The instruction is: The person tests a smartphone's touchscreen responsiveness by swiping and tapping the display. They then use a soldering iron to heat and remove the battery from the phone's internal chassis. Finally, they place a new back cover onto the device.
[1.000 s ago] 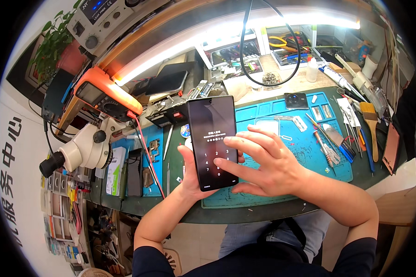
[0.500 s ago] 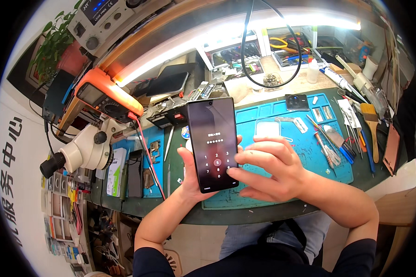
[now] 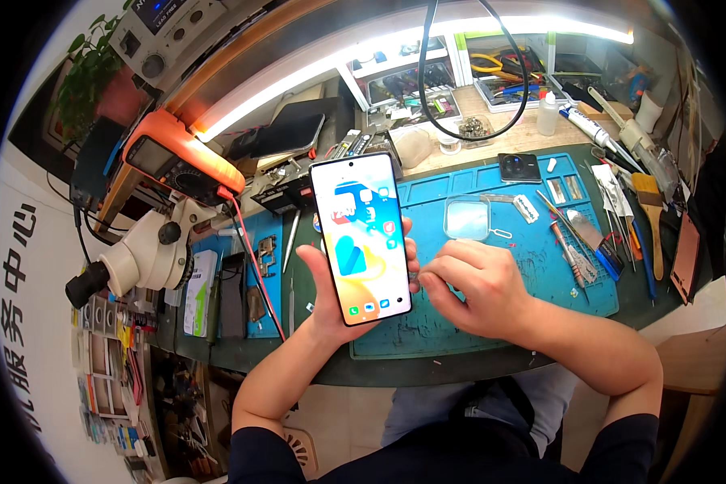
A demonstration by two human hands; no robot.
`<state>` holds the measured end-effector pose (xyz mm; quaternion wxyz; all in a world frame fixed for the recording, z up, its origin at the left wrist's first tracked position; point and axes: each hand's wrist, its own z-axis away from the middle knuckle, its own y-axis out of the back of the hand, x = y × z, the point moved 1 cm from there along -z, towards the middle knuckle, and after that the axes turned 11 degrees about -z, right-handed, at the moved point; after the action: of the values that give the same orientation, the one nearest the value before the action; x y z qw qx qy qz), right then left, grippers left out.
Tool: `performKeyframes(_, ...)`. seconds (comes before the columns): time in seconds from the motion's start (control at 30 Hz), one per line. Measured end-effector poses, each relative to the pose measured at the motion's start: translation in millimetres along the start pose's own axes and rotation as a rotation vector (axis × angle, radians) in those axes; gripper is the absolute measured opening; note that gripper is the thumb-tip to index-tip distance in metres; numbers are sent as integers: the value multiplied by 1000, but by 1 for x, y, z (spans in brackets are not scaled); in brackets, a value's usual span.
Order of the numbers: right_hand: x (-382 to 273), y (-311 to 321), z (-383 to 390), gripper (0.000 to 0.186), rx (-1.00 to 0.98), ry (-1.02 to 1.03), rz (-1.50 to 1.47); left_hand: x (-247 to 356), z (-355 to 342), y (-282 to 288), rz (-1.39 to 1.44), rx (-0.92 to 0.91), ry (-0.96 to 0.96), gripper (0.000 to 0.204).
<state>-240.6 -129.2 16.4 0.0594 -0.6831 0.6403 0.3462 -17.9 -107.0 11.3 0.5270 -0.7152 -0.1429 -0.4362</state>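
One half-open hand (image 3: 327,310) around phone (image 3: 363,242)

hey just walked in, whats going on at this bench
The person's left hand holds up a phone, its screen lit in bright colours. The curled right hand hovers beside the phone, above the blue mat. A white microscope and an orange multimeter stand off to the left.

The bare left hand (image 3: 327,305) cups the slim, black-edged rectangular smartphone (image 3: 371,270) from behind, thumb jutting out left of it, fingertips (image 3: 412,252) showing past its right edge. The bare right hand (image 3: 482,290), fingers curled inward, hovers just right of the smartphone.
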Motion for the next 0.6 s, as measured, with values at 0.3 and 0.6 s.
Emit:
performKeyframes(0.3,-13,7,-6,63,-18,-19,81,3,3,2,76,30,-60,131)
performKeyframes(0.6,-13,1,-2,79,-150,6,214,-4,5,-4,-112,148,-13,126)
